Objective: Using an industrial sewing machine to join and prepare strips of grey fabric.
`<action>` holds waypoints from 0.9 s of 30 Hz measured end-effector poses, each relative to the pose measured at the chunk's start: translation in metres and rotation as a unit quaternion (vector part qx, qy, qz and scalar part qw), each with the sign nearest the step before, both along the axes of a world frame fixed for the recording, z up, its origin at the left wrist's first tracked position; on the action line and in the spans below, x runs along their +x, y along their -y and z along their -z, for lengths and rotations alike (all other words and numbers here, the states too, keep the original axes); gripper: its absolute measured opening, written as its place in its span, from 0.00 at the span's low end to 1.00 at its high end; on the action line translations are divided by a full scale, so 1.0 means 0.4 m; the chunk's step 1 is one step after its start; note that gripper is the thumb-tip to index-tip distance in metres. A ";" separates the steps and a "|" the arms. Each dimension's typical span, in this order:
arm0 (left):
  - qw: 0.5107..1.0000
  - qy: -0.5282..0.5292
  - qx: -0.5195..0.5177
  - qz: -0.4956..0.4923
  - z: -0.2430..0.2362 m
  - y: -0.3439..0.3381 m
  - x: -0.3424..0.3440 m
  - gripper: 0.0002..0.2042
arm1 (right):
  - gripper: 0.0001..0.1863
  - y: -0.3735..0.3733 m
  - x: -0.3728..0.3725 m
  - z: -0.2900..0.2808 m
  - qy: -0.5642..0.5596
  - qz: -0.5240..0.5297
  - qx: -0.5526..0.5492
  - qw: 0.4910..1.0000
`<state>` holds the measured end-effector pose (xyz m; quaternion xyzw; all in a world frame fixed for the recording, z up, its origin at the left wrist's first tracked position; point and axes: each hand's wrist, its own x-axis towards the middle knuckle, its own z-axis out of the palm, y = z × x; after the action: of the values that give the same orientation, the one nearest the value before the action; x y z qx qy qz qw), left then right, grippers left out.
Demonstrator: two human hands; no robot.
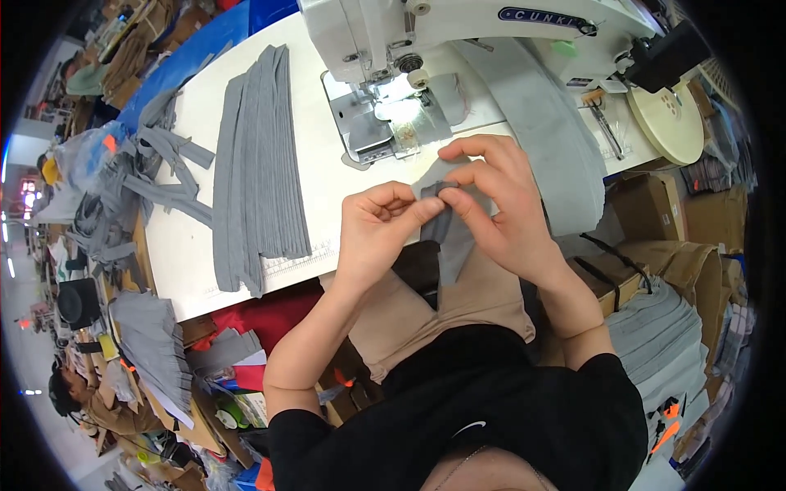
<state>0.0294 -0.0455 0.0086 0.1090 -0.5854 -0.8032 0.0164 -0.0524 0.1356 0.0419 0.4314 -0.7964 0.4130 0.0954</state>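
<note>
Black shirt [508,393] nearest, both hands [372,233] [512,204] pinch grey cloth [453,254] by white table [319,155], boxes [647,209] rightward.

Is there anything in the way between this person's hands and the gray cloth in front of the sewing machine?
Nothing visible. The left hand and right hand both touch the gray cloth directly at their fingertips. The stack of gray strips lies off to the left, clear of both.

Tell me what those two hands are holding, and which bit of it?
The left hand and the right hand both pinch a grey piece of cloth at a bunched spot near its upper end; the lower part hangs below them.
</note>
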 end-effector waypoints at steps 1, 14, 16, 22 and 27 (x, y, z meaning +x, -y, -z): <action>1.000 -0.001 -0.001 0.000 0.006 0.005 -0.001 0.02 | 0.08 0.001 -0.001 -0.001 -0.001 0.000 -0.001 1.000; 0.989 -0.033 0.093 -0.113 0.000 0.005 -0.036 0.09 | 0.05 -0.077 0.080 -0.115 0.293 -0.268 -0.042 0.917; 0.989 -0.066 0.024 -0.128 -0.004 -0.002 -0.036 0.07 | 0.05 -0.079 0.084 -0.146 0.339 -0.315 -0.054 0.885; 0.989 -0.094 -0.045 -0.106 -0.023 -0.026 -0.012 0.08 | 0.06 -0.041 0.058 -0.118 0.311 -0.093 -0.050 0.945; 0.988 -0.106 -0.040 -0.103 -0.012 -0.032 -0.010 0.08 | 0.08 -0.005 0.010 -0.078 0.353 -0.046 -0.039 0.934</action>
<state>0.0254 -0.0327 0.0135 0.0820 -0.5975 -0.7802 0.1657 -0.0482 0.1376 0.0732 0.2900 -0.7416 0.5731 -0.1938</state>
